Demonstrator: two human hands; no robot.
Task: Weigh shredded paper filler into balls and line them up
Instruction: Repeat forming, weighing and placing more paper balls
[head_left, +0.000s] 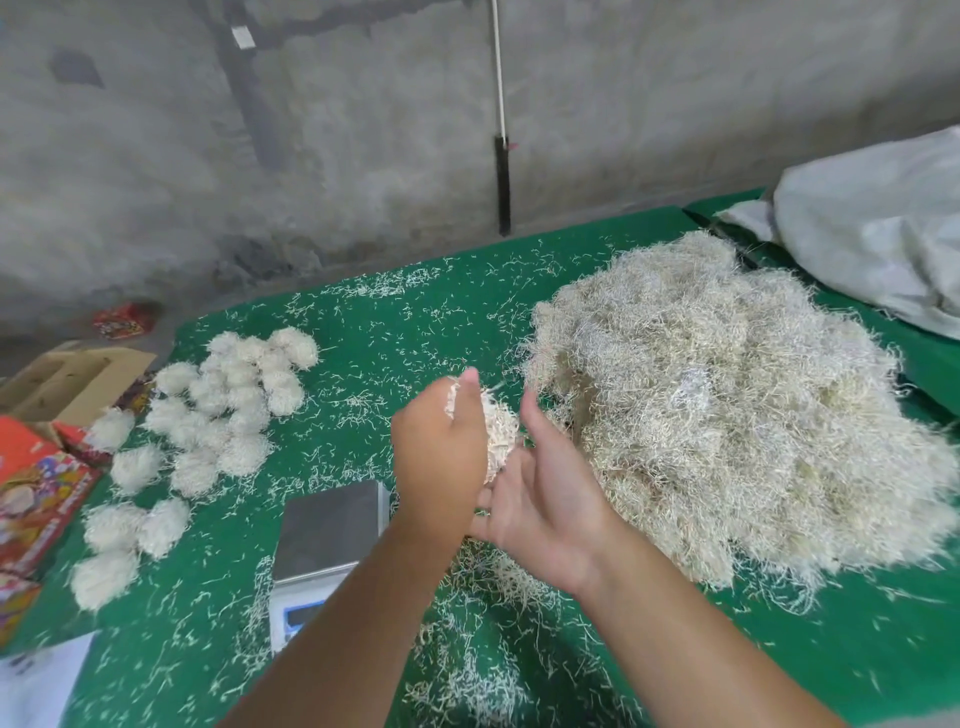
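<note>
A small clump of shredded paper (500, 427) sits between my two hands above the green table (395, 332). My left hand (439, 452) shows its back and cups the clump, thumb pointing up. My right hand (543, 493) is flat, its palm pressed against the clump's other side. To the right lies a big pile of loose shredded paper (727, 415). Several finished paper balls (228, 405) lie in loose rows at the left. A digital scale (332, 525) with a bare steel plate stands under my left forearm.
Loose shreds litter the table. Colourful red boxes (36, 493) and an open cardboard box (67, 379) sit at the left edge. A white sack (883, 223) lies at the back right. A concrete wall stands behind the table.
</note>
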